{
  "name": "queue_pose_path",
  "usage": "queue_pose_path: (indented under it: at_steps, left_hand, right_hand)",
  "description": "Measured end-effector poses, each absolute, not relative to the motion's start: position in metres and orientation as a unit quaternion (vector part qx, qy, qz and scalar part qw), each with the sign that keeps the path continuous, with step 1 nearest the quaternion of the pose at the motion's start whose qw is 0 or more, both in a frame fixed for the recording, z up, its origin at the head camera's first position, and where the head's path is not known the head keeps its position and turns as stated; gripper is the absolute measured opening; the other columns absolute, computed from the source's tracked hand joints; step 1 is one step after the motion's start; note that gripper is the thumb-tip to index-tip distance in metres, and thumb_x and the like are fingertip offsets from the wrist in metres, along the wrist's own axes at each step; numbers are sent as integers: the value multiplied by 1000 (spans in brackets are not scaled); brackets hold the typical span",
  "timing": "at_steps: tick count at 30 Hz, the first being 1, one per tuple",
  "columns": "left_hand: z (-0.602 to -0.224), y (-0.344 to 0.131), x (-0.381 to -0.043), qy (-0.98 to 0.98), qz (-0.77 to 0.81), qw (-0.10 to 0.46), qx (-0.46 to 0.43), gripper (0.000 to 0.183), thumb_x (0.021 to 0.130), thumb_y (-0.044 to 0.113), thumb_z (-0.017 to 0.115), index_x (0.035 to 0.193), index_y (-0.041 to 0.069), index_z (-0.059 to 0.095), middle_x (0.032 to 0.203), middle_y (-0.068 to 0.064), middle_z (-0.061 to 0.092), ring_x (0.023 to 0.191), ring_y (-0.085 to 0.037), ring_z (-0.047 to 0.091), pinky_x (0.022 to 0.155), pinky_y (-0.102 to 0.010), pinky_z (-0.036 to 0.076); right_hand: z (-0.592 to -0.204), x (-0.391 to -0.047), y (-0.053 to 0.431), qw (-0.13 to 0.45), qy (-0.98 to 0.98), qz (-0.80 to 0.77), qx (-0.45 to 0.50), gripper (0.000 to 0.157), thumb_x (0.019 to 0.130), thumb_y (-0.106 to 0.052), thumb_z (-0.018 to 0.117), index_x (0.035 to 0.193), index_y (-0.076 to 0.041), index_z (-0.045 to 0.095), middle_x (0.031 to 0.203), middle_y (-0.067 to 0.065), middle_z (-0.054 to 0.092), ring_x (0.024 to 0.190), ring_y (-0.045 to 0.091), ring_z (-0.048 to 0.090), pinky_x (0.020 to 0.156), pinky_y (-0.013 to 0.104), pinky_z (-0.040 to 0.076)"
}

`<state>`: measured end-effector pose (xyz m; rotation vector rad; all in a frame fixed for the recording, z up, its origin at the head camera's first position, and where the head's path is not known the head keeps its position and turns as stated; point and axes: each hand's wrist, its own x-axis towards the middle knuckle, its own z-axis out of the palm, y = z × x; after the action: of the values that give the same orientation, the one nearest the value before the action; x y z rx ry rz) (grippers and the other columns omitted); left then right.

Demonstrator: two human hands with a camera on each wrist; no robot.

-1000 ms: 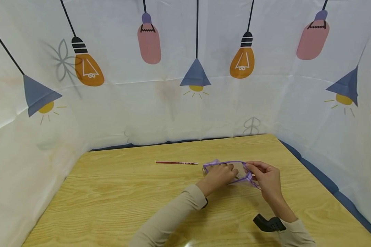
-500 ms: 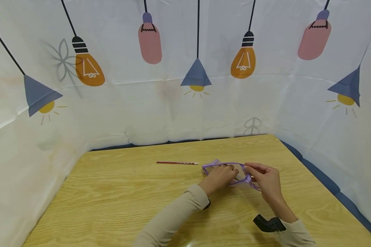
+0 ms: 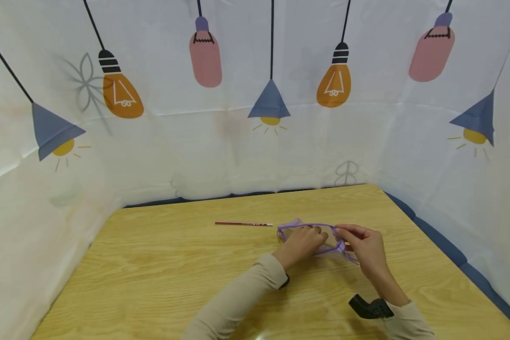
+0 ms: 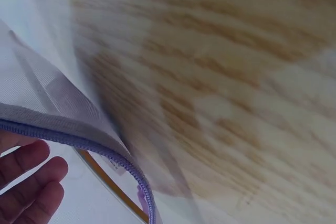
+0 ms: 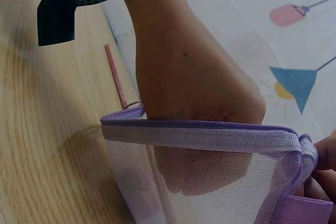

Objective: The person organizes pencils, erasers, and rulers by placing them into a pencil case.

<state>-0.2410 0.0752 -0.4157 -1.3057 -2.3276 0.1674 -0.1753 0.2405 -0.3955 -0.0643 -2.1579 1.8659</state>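
A translucent purple-trimmed mesh zipper pouch (image 3: 339, 245) lies unzipped at the right side of the table. My left hand (image 3: 303, 241) reaches into its opening, and through the mesh (image 5: 268, 182) part of it shows in the right wrist view. Loosely bent fingers (image 4: 37, 182) appear below the purple zipper (image 4: 79, 139) in the left wrist view. Near them runs a thin curved yellow strip (image 4: 113, 184); I cannot tell whether the left hand holds it. With thumb and fingertips, my right hand (image 3: 367, 245) pinches the pouch's right corner.
A red pencil (image 3: 243, 224) lies left of the pouch on the wooden table (image 3: 153, 274). A white curtain (image 3: 246, 156) printed with lamps surrounds the table's back and sides. A black wrist mount (image 3: 369, 308) juts from the right wrist.
The pouch's far rim and the right fingertips have dipped slightly. The left forearm has shifted a little to the right, with the left hand still in the pouch.
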Motion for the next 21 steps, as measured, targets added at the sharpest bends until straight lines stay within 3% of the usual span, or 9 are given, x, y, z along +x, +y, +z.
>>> queue_pose_path:
  at_steps: [21]
  left_hand:
    - [-405,65,-238,-855,62,196,-476,5,94,24,65,96,19,66,83,6,60,67,-3,55,52,-14,40]
  right_hand:
    - [-397,-178,240,138,-746,651,-30,35,91,-17,69,110,12,66,84,-4,71,70,10,65,59,28,55]
